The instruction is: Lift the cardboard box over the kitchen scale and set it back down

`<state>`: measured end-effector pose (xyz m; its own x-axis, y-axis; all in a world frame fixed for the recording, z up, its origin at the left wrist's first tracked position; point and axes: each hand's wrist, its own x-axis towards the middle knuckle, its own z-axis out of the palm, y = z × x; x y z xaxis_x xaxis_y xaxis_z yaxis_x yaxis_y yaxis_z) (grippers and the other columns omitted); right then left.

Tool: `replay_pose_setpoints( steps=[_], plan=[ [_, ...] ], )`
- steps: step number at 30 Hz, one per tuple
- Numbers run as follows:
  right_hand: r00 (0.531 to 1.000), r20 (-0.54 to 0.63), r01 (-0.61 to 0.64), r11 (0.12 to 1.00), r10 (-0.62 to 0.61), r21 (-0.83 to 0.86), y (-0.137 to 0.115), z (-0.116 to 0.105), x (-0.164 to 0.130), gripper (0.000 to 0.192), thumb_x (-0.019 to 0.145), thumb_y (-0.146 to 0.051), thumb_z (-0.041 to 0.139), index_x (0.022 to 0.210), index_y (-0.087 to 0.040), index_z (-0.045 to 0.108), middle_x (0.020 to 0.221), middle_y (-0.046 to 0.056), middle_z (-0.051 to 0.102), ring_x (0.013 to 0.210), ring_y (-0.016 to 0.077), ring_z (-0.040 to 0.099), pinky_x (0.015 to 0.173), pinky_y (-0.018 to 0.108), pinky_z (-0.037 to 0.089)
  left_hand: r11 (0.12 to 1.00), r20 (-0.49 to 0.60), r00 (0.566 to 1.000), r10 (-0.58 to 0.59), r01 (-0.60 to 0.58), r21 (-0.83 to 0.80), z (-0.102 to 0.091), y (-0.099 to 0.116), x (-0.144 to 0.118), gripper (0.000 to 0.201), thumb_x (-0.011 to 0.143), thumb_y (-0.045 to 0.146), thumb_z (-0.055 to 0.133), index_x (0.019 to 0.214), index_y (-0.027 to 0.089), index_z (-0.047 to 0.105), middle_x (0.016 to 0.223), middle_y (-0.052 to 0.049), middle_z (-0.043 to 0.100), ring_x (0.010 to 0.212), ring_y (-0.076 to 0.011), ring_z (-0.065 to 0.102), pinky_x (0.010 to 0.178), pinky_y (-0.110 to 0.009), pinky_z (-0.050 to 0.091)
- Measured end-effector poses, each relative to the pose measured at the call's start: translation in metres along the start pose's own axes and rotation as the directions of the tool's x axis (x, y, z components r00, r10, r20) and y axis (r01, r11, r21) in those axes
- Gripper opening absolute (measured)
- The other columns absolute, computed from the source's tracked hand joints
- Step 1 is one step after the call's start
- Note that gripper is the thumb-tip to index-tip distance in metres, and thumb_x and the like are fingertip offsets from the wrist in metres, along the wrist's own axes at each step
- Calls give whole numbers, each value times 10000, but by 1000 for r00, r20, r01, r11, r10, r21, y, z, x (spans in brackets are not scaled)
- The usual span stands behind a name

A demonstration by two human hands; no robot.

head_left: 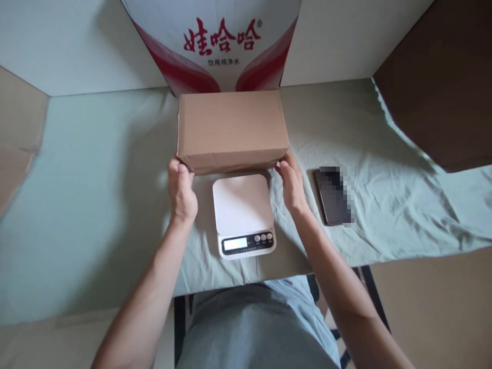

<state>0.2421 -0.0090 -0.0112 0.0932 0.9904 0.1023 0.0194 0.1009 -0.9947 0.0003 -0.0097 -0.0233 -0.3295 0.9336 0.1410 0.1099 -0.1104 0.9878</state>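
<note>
A closed brown cardboard box (pixel 232 123) is gripped at both near corners, just beyond a white digital kitchen scale (pixel 243 205). My left hand (pixel 182 189) is closed around the box's left near corner, thumb on the outside and fingertips partly hidden. At the right near corner, my right hand (pixel 290 179) holds the box with its fingers tucked under the edge. Whether the box rests on the cloth or hangs slightly above it, I cannot tell. The scale's platform carries nothing, and its display is lit, with the reading too faint to make out.
Behind the box stands a large white and red carton (pixel 226 46) against a white wall. A dark phone (pixel 333 197), partly pixelated, lies to the right on the pale green cloth (pixel 96 205). Brown cardboard panels (pixel 442 87) rise at the right and left sides.
</note>
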Motion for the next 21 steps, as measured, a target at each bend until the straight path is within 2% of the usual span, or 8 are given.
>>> replay_pose_setpoints(
  steps=[6,11,16,21],
  plan=[
    [999,-20,-26,999,26,31,11,-6,1,442,896,-496,453,1298,-335,539,1430,-9,547,1353,240,476,1186,479,331,998,-60,998,15,-11,69,-7,-9,-5,437,906,512,433,1255,258,499,1379,-88,518,1274,-220,507,1067,-434,440],
    [999,-1,-37,999,37,6,24,-10,1,425,891,-462,459,1259,-294,587,1375,-11,604,1333,230,501,1183,457,342,993,-44,997,58,-53,105,-9,-23,-5,408,795,332,604,1185,223,548,1221,-98,622,1195,-244,577,1102,-436,406],
    [997,-41,-63,997,65,36,38,-12,4,373,815,-335,526,1161,-275,653,1262,-17,685,1232,225,587,1136,437,402,968,-46,995,86,-73,239,-10,-40,-14,408,796,222,563,1202,188,557,1178,-118,639,1126,-223,619,1052,-412,461],
    [996,-29,-77,995,79,58,35,-12,5,398,767,-274,533,1145,-261,658,1225,-14,706,1192,218,611,1117,418,421,942,-34,992,125,-108,318,-12,-45,-18,453,787,160,544,1239,149,553,1187,-138,643,1111,-214,626,1043,-396,469]
  ],
)
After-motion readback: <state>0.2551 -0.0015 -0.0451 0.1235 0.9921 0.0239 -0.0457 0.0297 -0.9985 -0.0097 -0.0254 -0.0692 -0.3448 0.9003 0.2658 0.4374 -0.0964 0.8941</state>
